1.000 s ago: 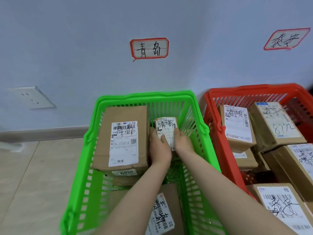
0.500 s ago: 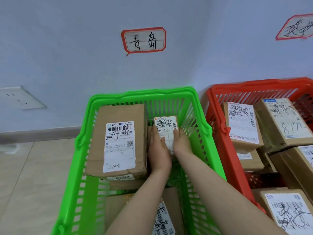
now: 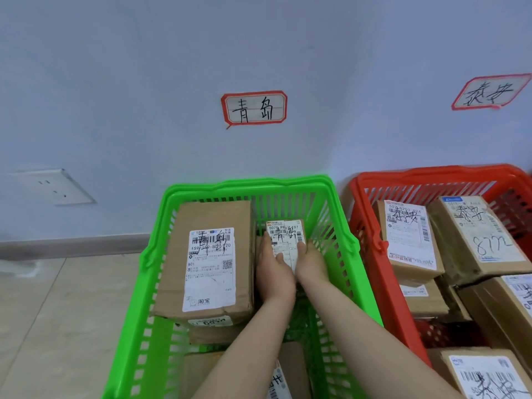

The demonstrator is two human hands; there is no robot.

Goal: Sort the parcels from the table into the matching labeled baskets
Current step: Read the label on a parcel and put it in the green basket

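Inside the green basket my left hand and my right hand grip a small cardboard parcel from either side, thumbs on its white label. The parcel sits low at the basket's far right, beside a large labelled box that lies on other boxes. Another labelled parcel shows under my forearms near the basket's front. On the wall above hangs a red-bordered handwritten label.
To the right stands a red basket with several labelled cardboard parcels, under a second wall label. A wall socket is at the left. Beige floor tiles lie left of the green basket.
Both hands keep their grip on the small parcel, which stays at about the same spot in the green basket. The view has shifted slightly.
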